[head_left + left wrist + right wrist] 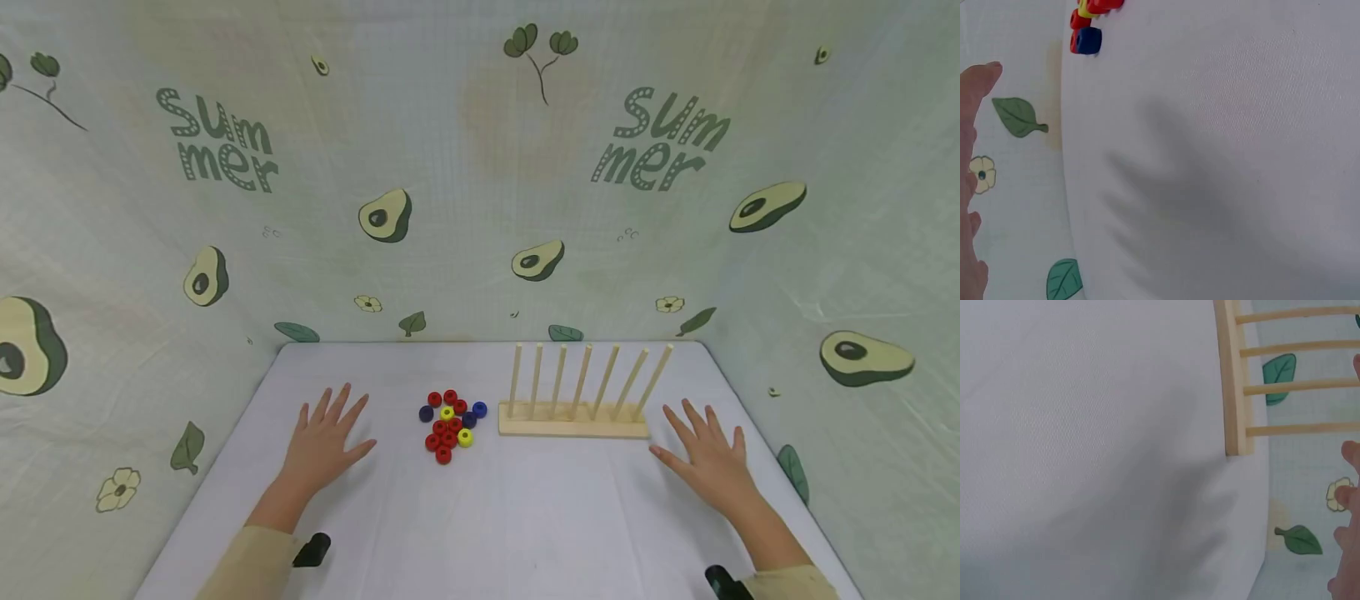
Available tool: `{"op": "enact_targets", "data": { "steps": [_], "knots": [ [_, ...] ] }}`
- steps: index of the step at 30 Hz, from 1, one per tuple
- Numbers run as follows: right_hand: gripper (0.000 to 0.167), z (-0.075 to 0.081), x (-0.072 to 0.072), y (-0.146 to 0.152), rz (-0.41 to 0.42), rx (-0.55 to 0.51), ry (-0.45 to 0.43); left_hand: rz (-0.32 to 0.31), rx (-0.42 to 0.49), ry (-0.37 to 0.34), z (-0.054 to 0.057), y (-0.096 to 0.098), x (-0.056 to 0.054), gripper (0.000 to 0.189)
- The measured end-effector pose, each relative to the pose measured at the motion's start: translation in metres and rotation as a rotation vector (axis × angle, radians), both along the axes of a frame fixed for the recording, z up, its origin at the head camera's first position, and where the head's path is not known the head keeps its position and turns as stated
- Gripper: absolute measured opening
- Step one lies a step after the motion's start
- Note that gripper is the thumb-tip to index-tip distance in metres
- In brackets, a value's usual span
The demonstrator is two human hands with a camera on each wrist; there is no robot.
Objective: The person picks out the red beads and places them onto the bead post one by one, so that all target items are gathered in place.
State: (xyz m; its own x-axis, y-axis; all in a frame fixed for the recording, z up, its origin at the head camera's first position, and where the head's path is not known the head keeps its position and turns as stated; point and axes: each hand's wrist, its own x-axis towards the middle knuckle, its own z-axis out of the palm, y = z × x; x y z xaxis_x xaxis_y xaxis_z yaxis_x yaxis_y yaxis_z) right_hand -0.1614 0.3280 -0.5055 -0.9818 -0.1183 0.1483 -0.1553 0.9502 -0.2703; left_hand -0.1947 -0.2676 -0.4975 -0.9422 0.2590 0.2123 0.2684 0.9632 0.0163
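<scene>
I see the left hand [321,450] and right hand [711,467] well apart, fingers spread.
My left wrist feed clips the red, yellow and blue beads [453,427]; the right one clips the wooden rack [573,427]. Both crop the hands. Seven pegs [582,377] stand in the rack's base, the beads clustered just left of it.

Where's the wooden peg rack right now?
In the head view, the wooden peg rack stands right of centre on the table, between the beads and the right hand.
</scene>
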Motion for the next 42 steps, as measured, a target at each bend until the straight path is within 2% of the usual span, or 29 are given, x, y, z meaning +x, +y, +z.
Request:
{"op": "enact_targets", "data": {
  "steps": [5,12,18,24,29,34,38,42],
  "knots": [
    [0.08,-0.004,-0.002,-0.004,-0.014,-0.042,-0.015,0.0,0.019,0.0,-0.002,0.009,0.0,0.083],
    [0.08,-0.012,-0.007,-0.009,-0.034,-0.114,-0.036,0.005,0.038,-0.026,-0.011,0.021,0.0,0.084],
    [0.075,-0.02,-0.014,-0.015,-0.027,-0.18,-0.013,0.009,0.102,-0.023,-0.017,0.03,0.0,0.083],
    [0.073,-0.031,-0.019,-0.02,-0.054,-0.257,0.01,0.011,0.173,-0.042,-0.02,0.042,0.002,0.082],
    [0.074,-0.042,-0.026,-0.027,-0.07,-0.372,-0.029,0.023,0.232,-0.087,-0.022,0.051,0.004,0.082],
    [0.076,-0.049,-0.033,-0.033,-0.088,-0.498,-0.056,0.071,0.29,-0.153,-0.025,0.065,0.003,0.084],
    [0.075,-0.054,-0.036,-0.036,-0.106,-0.561,-0.057,0.091,0.396,-0.207,-0.028,0.078,0.001,0.085],
    [0.072,-0.061,-0.04,-0.038,-0.115,-0.58,-0.056,0.09,0.501,-0.239,-0.032,0.089,0.0,0.083]
  ]
}}
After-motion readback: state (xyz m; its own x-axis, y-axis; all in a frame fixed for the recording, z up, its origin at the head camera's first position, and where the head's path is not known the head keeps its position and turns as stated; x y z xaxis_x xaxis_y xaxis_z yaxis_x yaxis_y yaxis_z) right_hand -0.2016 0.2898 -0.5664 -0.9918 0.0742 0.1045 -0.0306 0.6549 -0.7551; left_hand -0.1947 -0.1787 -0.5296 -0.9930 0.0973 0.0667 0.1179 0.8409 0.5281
